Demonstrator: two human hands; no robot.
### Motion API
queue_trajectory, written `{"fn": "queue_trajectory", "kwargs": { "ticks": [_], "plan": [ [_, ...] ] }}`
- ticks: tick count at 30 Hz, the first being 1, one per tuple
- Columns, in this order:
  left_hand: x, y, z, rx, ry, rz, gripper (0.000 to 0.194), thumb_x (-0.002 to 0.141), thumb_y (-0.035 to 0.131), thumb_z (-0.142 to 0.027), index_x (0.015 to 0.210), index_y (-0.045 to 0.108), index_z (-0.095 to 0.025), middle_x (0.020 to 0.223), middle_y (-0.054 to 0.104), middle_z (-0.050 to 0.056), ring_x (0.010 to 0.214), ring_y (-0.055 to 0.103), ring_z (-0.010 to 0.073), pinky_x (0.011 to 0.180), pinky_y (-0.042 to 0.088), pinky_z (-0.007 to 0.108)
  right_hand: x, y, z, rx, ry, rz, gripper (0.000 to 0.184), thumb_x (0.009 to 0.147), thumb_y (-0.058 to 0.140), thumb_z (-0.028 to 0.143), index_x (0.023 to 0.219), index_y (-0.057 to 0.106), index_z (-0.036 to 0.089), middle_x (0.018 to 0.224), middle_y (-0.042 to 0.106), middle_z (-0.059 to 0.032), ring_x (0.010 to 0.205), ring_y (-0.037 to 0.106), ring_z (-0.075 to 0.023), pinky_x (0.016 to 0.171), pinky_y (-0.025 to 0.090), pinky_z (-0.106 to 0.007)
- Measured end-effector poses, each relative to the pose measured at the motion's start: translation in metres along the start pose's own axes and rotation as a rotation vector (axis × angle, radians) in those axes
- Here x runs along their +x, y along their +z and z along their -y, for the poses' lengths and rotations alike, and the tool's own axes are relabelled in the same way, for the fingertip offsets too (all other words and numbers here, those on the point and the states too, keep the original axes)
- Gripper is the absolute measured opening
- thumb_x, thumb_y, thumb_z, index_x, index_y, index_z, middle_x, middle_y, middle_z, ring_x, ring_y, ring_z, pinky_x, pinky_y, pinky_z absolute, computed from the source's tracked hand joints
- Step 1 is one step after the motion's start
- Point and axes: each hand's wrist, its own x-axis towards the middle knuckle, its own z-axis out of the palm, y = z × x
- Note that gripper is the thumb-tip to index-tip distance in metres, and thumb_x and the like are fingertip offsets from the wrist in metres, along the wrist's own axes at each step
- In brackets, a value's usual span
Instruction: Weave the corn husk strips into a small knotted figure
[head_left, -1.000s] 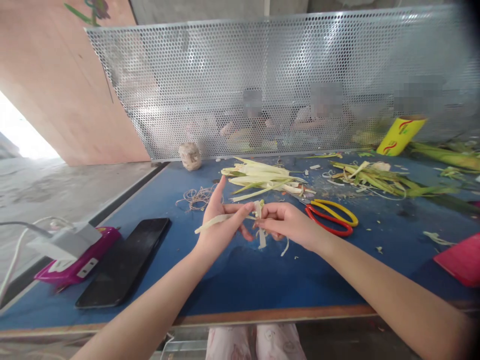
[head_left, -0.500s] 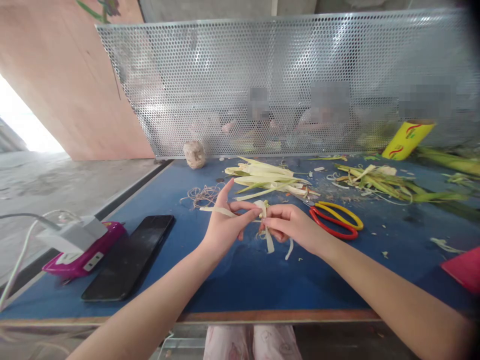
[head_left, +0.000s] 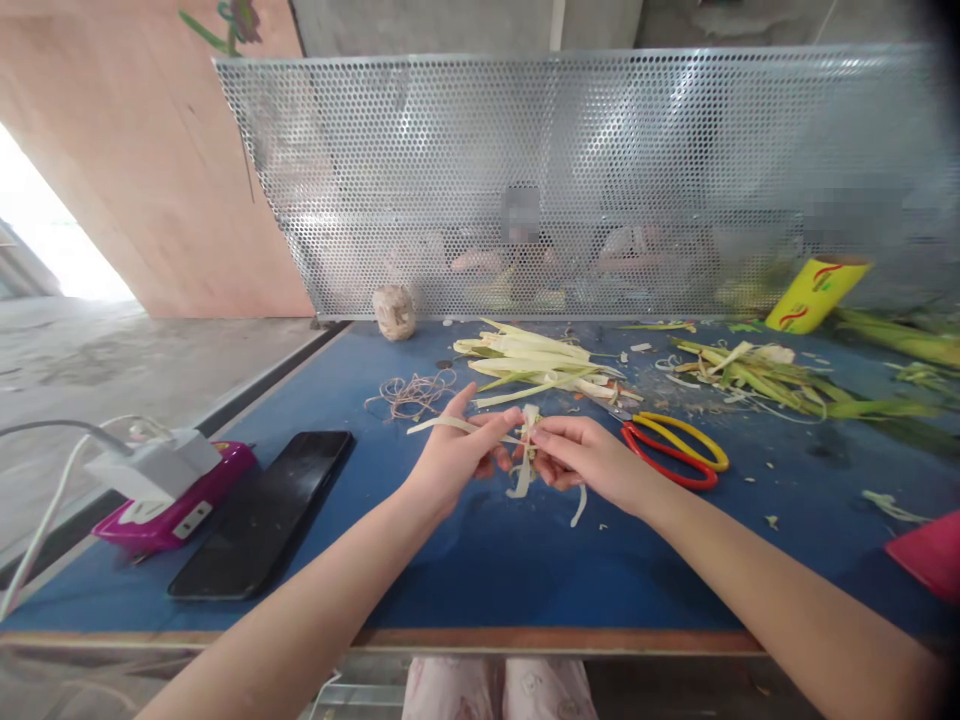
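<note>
Over the middle of the blue table my two hands meet around a small bundle of pale corn husk (head_left: 520, 482), with loose ends hanging below it. Pinched between the fingers of my left hand (head_left: 457, 450) is a long husk strip (head_left: 421, 424), which sticks out to the left; the index finger points up and away. My right hand (head_left: 589, 452) is closed on the bundle from the right, thumb against fingertips. Another thin curled strip dangles under the right fingers. What the fingertips cover inside the bundle is hidden.
Husk leaves (head_left: 536, 360) lie beyond my hands, with tangled string (head_left: 412, 396) to their left. Scissors with red and yellow handles (head_left: 675, 450) rest beside my right wrist. A black phone (head_left: 262, 515) and purple power strip (head_left: 176, 515) lie left. A perforated metal screen (head_left: 465, 150) stands behind.
My left thumb has drawn slightly closer over the bundle, and the hanging strip beneath it has swung left. Both hands keep their hold. The whole view has shifted slightly.
</note>
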Motion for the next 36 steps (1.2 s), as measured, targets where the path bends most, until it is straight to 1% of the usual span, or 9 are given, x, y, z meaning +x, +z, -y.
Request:
{"fn": "queue_trajectory", "kwargs": {
  "ticks": [5, 8, 11, 14, 19, 26, 30, 33, 36],
  "plan": [
    [-0.001, 0.001, 0.002, 0.049, -0.045, 0.024, 0.068, 0.078, 0.060, -0.032, 0.132, 0.027, -0.009, 0.072, 0.064, 0.004, 0.047, 0.054, 0.0077, 0.038, 0.032, 0.017, 0.000, 0.000, 0.003, -0.016, -0.048, -0.032, 0.037, 0.076, 0.055, 0.050, 0.066, 0.052, 0.014, 0.053, 0.048, 0.0037, 0.044, 0.037, -0.0040, 0.041, 0.024, -0.018],
    [-0.002, 0.002, 0.003, 0.074, 0.000, 0.044, 0.069, 0.075, 0.063, -0.029, 0.131, 0.030, -0.007, 0.068, 0.063, 0.003, 0.052, 0.055, 0.0091, 0.041, 0.036, 0.018, 0.001, -0.003, 0.000, -0.054, -0.118, -0.046, 0.034, 0.078, 0.054, 0.047, 0.066, 0.052, 0.015, 0.057, 0.051, 0.0030, 0.042, 0.036, -0.0034, 0.041, 0.025, -0.019],
    [-0.003, 0.003, 0.004, 0.067, 0.071, 0.083, 0.079, 0.065, 0.072, -0.021, 0.131, 0.030, -0.009, 0.076, 0.065, 0.005, 0.055, 0.056, 0.0101, 0.045, 0.042, 0.021, 0.003, -0.006, -0.003, -0.096, -0.169, -0.056, 0.030, 0.082, 0.052, 0.042, 0.069, 0.055, 0.015, 0.060, 0.053, 0.0022, 0.043, 0.038, -0.0038, 0.042, 0.029, -0.020],
    [-0.002, 0.002, 0.004, 0.045, 0.106, 0.126, 0.092, 0.055, 0.076, -0.011, 0.133, 0.026, -0.011, 0.079, 0.066, 0.004, 0.057, 0.059, 0.0125, 0.048, 0.047, 0.023, 0.002, -0.007, -0.003, -0.136, -0.173, -0.089, 0.021, 0.081, 0.055, 0.036, 0.078, 0.059, 0.015, 0.061, 0.056, 0.0020, 0.046, 0.044, -0.0056, 0.045, 0.033, -0.020],
    [-0.001, -0.001, 0.003, 0.065, 0.097, 0.092, 0.103, 0.053, 0.076, -0.006, 0.137, 0.018, -0.016, 0.086, 0.065, 0.006, 0.049, 0.058, 0.0100, 0.044, 0.046, 0.023, -0.001, -0.006, -0.001, -0.153, -0.193, -0.095, 0.012, 0.073, 0.064, 0.025, 0.082, 0.060, 0.018, 0.075, 0.065, -0.0009, 0.070, 0.062, -0.0135, 0.062, 0.044, -0.023],
    [-0.006, -0.001, 0.006, 0.112, 0.020, 0.117, 0.125, 0.050, 0.077, -0.002, 0.141, -0.003, -0.030, 0.092, 0.063, 0.010, 0.045, 0.061, 0.0130, 0.034, 0.039, 0.019, 0.000, -0.004, -0.003, -0.154, -0.215, -0.110, 0.015, 0.072, 0.065, 0.029, 0.072, 0.057, 0.017, 0.065, 0.058, 0.0020, 0.059, 0.055, -0.0099, 0.055, 0.041, -0.021],
    [-0.006, 0.001, 0.007, 0.142, 0.076, 0.078, 0.127, 0.050, 0.078, -0.005, 0.139, -0.007, -0.038, 0.117, 0.054, 0.017, 0.048, 0.062, 0.0124, 0.033, 0.042, 0.020, 0.002, -0.005, -0.002, -0.162, -0.199, -0.141, 0.019, 0.076, 0.061, 0.035, 0.076, 0.057, 0.017, 0.062, 0.053, 0.0033, 0.048, 0.045, -0.0061, 0.047, 0.036, -0.020],
    [-0.005, 0.003, 0.006, 0.179, 0.179, -0.018, 0.120, 0.049, 0.077, -0.006, 0.140, 0.006, -0.040, 0.134, 0.040, 0.018, 0.046, 0.059, 0.0074, 0.032, 0.042, 0.020, 0.003, -0.008, -0.001, -0.136, -0.212, -0.154, 0.022, 0.080, 0.056, 0.038, 0.087, 0.059, 0.017, 0.066, 0.056, 0.0010, 0.044, 0.041, -0.0055, 0.043, 0.034, -0.021],
    [-0.008, 0.004, 0.004, 0.154, 0.203, 0.031, 0.090, 0.055, 0.075, -0.011, 0.133, 0.034, -0.027, 0.125, 0.052, 0.016, 0.049, 0.060, 0.0095, 0.032, 0.041, 0.018, 0.003, -0.010, -0.001, -0.157, -0.243, -0.205, 0.020, 0.079, 0.057, 0.037, 0.086, 0.060, 0.019, 0.067, 0.058, -0.0001, 0.048, 0.045, -0.0072, 0.045, 0.036, -0.021]
  ]
}}
